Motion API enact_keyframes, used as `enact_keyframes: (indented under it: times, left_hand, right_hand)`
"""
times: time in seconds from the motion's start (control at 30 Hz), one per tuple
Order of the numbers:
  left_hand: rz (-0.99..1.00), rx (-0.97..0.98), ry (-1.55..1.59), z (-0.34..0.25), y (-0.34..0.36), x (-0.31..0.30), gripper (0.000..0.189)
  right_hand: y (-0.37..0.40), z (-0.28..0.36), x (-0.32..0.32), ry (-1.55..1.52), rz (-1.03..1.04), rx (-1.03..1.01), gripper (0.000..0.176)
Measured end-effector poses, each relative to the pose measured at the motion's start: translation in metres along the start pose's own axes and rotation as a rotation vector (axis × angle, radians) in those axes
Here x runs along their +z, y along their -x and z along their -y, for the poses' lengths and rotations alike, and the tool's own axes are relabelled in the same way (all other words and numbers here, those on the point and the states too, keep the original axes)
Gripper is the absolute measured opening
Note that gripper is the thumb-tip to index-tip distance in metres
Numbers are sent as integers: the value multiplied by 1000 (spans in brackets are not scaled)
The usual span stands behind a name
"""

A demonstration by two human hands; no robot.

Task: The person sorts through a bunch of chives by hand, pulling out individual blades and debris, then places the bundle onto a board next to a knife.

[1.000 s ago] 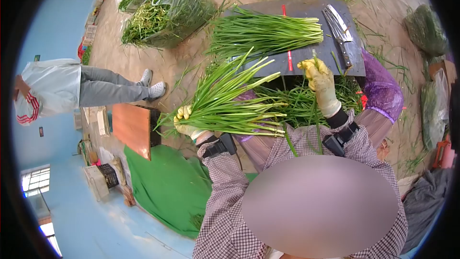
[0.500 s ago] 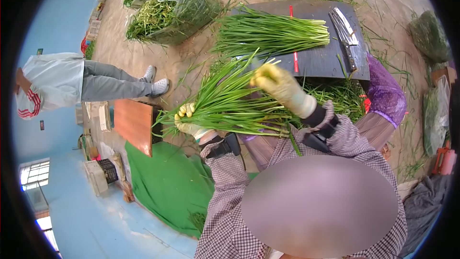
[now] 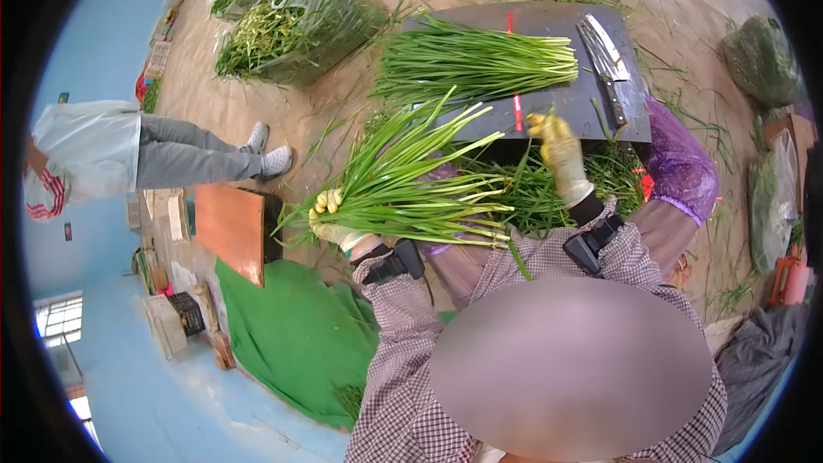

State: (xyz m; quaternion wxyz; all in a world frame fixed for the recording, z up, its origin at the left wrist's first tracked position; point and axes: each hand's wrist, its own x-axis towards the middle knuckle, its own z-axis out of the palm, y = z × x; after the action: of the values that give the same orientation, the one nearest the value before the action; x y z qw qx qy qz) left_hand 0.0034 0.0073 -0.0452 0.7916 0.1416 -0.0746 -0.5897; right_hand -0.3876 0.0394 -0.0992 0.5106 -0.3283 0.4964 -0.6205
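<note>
My left hand, in a pale yellow glove, is closed around a fanned bunch of long green stalks. The pale ends of this bunch spread toward the right. Apart from the bunch, my right hand, gloved too, is raised just below the dark board's near edge with its fingers curled; what they hold, if anything, is too small to make out. A thick pile of green stalks lies on the dark board over red strips. Two knives rest at the board's right side.
Loose greens lie below the board, between my legs. Clear bags of greens stand at the upper left, another at the right. A person stands at the left beside an orange-brown board. A green cloth covers the lower left.
My right hand has moved away from the bunch, to the right. My left hand still holds the stalks. The whole view has shifted slightly.
</note>
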Motion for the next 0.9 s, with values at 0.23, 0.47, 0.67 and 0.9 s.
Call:
enact_keyframes:
  times: [0.23, 0.47, 0.67, 0.9]
  left_hand:
    - [18, -59, -1, 5, 0, 3, 16]
    - [7, -97, 40, -2, 1, -24, 15]
    - [43, -141, 94, -1, 1, -37, 12]
    - [95, -164, 65, -6, -8, -48, 11]
  right_hand:
    - [2, 44, 46, 1, 287, 172, 21]
    - [5, 60, -25, -62, 21, 98, 21]
    - [12, 23, -41, 408, 473, 28, 39]
    - [25, 26, 23, 67, 617, 408, 32]
